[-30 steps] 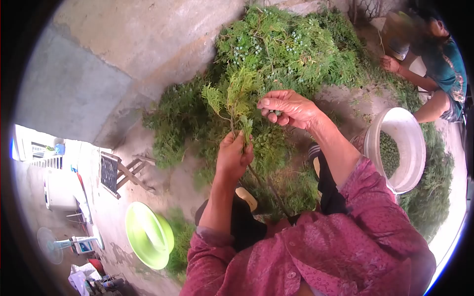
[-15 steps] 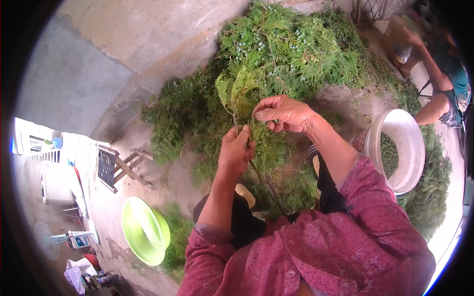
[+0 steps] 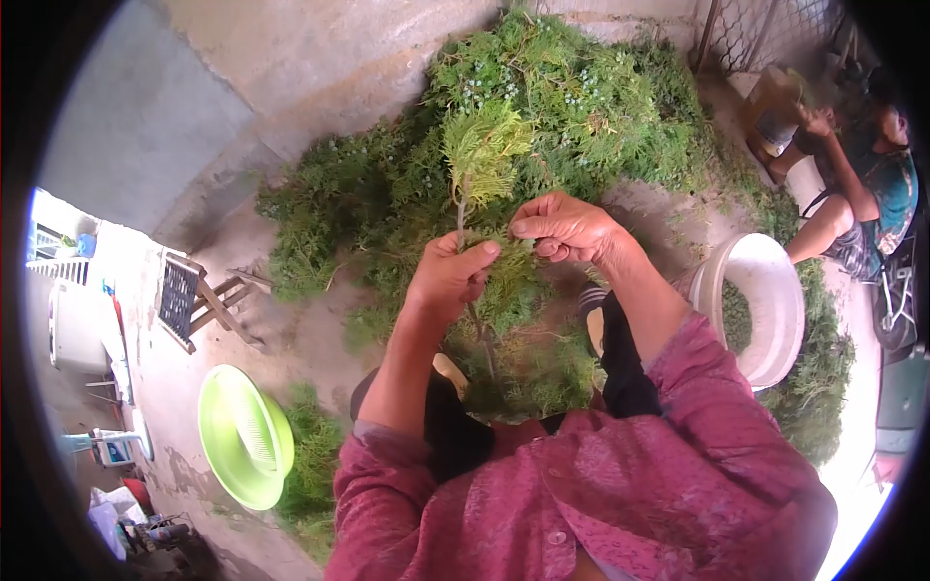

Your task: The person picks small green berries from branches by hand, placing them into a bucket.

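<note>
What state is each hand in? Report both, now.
Left hand: closed, holding a leafy branch.
Right hand: curled closed beside it; contents, if any, cannot be told.

I take the heap of cut branches (image 3: 610,107) as my marker. Behind the heap, the wall (image 3: 339,68) shuts off any reach from my side. In front of it, the left hand (image 3: 449,276) and right hand (image 3: 570,229) almost meet, and the sprig (image 3: 486,150) stands up there too, leaving only a tight gap. To the heap's right, bare floor (image 3: 668,208) offers a way through as far as the white bucket (image 3: 781,334) (another person's leg (image 3: 821,229) juts in on that side too). To its left, I see a floor lane bounded by the folding stool (image 3: 180,298) and, lower, the green basin (image 3: 221,441).
</note>
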Available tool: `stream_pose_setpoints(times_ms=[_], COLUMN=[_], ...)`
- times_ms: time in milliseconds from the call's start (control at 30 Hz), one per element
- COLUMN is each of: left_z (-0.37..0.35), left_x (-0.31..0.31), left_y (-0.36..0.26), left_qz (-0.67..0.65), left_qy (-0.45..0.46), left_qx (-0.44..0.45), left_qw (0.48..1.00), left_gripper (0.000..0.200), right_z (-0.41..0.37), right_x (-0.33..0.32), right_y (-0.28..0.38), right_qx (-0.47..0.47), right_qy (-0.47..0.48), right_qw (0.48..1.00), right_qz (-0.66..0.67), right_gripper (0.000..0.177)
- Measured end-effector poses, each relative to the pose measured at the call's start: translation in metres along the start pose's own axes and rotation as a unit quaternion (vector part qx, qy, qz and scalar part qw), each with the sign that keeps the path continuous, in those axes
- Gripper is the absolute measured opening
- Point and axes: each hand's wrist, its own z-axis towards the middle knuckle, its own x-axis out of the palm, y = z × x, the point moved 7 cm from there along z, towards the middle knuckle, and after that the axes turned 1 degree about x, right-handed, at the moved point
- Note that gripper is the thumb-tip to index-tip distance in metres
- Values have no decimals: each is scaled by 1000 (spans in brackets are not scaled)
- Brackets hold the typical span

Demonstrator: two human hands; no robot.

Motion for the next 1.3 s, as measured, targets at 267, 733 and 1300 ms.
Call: stream_pose_setpoints(times_ms=[267, 733, 1300], left_z=[-18, -3, 13], left_x=[-25, -19, -12], left_y=[-22, -8, 0], left_qz=[-51, 7, -6], left_qy=[-5, -33, -84], left_qx=[44, 11, 93], left_qw=[998, 999, 992], left_gripper=[15, 18, 20], right_z=[-21, 19, 23], right_x=[-45, 24, -12], right_y=[5, 3, 15], right_qx=[-98, -19, -79], right_qy=[14, 89, -53], right_qw=[972, 991, 937], right_qz=[211, 100, 337], right_gripper=[19, 26, 40])
